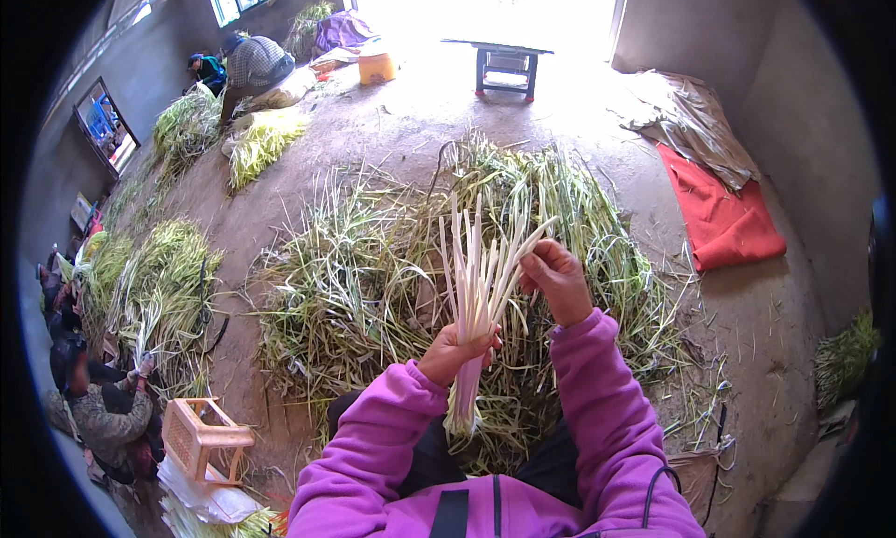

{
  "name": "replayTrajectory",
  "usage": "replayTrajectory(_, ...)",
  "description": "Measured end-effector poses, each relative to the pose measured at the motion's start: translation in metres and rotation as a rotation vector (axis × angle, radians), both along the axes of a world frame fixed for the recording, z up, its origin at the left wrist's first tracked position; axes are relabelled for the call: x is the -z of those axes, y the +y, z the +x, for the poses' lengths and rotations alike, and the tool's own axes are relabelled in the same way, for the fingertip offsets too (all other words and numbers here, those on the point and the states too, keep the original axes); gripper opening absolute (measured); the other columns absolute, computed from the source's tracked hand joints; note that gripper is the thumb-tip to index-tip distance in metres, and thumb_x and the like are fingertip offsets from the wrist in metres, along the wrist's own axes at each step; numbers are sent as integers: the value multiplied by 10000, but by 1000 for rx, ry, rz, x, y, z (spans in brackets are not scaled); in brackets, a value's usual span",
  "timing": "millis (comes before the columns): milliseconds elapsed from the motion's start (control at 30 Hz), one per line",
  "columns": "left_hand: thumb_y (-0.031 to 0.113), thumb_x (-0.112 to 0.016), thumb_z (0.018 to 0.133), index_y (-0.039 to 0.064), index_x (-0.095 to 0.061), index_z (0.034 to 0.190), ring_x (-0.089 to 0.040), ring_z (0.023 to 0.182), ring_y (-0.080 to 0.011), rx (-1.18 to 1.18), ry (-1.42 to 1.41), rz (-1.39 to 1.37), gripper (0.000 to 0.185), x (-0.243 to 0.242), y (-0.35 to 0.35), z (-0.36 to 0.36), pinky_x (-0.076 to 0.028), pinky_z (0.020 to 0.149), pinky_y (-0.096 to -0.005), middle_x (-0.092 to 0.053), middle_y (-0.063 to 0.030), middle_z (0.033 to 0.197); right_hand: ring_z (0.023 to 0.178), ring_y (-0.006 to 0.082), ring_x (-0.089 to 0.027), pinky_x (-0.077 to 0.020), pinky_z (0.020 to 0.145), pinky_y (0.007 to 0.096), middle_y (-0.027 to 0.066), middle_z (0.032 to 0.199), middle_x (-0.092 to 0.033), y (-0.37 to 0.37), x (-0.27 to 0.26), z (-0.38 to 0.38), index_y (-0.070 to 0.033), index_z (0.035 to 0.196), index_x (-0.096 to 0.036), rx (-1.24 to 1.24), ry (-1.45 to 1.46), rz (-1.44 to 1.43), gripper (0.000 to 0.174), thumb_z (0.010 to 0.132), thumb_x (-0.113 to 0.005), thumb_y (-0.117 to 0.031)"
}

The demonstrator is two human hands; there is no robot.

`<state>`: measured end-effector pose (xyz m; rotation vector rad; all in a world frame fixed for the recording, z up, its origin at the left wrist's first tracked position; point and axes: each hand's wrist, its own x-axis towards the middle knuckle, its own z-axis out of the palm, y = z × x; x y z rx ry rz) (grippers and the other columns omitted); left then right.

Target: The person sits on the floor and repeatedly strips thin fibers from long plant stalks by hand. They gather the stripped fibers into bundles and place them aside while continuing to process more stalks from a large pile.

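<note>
A bundle of pale, peeled stalks point(477, 286) stands roughly upright before me, its tips fanned out at the top. My left hand point(462, 349) is closed around its lower part, and the greenish-white lower ends hang below the fist. At the upper right of the bundle, my right hand point(556, 279) pinches one stalk near its tip between thumb and fingers. Beneath both hands spreads a wide heap of green and yellowed leafy stalks point(336, 286) on the floor. The kind of plant cannot be told for certain.
An orange plastic stool point(210, 433) lies tipped at lower left, near a seated person point(105, 412) handling stalks. Another person point(255, 65) bends over piles at upper left. A small table point(507, 65) stands by the bright doorway. Red cloth point(728, 216) lies right, beside a wall.
</note>
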<state>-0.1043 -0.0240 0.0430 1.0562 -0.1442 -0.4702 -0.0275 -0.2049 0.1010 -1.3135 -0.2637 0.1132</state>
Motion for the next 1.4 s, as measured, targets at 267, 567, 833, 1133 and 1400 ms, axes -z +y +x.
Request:
replayTrajectory(267,213,-574,823,41,-528,970,-569,716,-116,2,-3,-9,231,2,-2,3,-450,656,-241,-586,-38,857,671,109,-562,-474,607,241,38,793,-578,-6,12,-3,-67,936,-516,62,92,190,141,874,-485,-190)
replayTrajectory(567,244,-570,828,50,-531,975,-576,745,-102,17,-27,125,247,-2,-4,1,-445,646,-229,-589,-37,867,518,75,-447,-423,451,223,-6,667,-453,-2,9,-10,-75,973,-446,192,142,502,142,899,-421,-194)
replayTrajectory(833,228,-563,835,21,-537,981,-519,621,-70,138,-70,159,255,-1,-7,-2,-425,582,-212,-536,5,726,452,9,-262,-227,365,146,-60,578,-302,-14,-3,-14,-53,1111,-433,179,57,341,341,879,-477,-298)
replayTrajectory(1133,214,-580,815,35,-512,1102,-504,589,-64,129,40,78,345,-8,-6,-4,-414,565,-213,-523,25,659,545,47,-440,-371,451,171,-12,641,-466,-14,8,-8,-75,887,-516,363,96,401,229,892,-440,-291)
replayTrajectory(1400,170,-602,795,24,-415,1199,-535,652,-90,107,118,-23,469,1,0,0,-438,583,-221,-536,-2,845,525,80,-417,-479,562,262,-31,604,-355,-18,10,-7,-67,973,-471,161,158,515,264,894,-425,-314)
